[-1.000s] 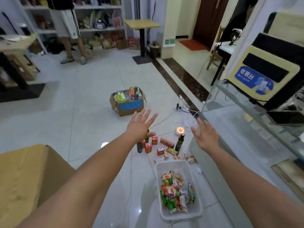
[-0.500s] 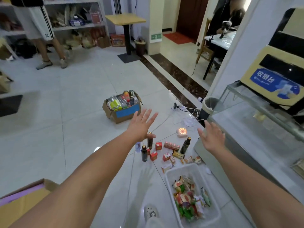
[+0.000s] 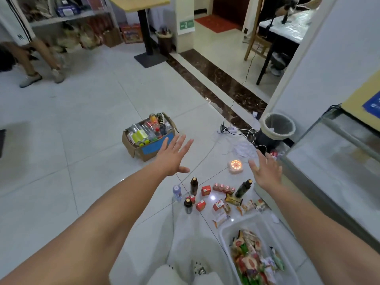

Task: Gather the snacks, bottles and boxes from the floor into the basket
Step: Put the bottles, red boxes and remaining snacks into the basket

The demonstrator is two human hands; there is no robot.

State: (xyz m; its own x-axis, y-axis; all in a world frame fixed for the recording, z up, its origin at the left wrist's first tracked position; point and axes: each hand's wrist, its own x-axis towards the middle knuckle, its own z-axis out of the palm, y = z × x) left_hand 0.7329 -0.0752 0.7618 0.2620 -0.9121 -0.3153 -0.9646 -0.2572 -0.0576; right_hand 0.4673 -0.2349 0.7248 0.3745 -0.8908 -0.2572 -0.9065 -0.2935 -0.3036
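Basket cut off by bottom edge; snack labels too blurry to read.

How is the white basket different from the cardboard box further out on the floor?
The white basket is smooth plastic; the cardboard box is brown with open flaps and a blue panel. The basket holds flat snack packets; the box holds upright bottles. Both sit open on the floor, partly filled.

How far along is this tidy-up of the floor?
Partly done. The white plastic basket already holds a heap of colourful snack packets. Nothing is in hand: the left hand and right hand hover open and empty. Still on the tiles: dark glass bottles, small red boxes and several loose packets.
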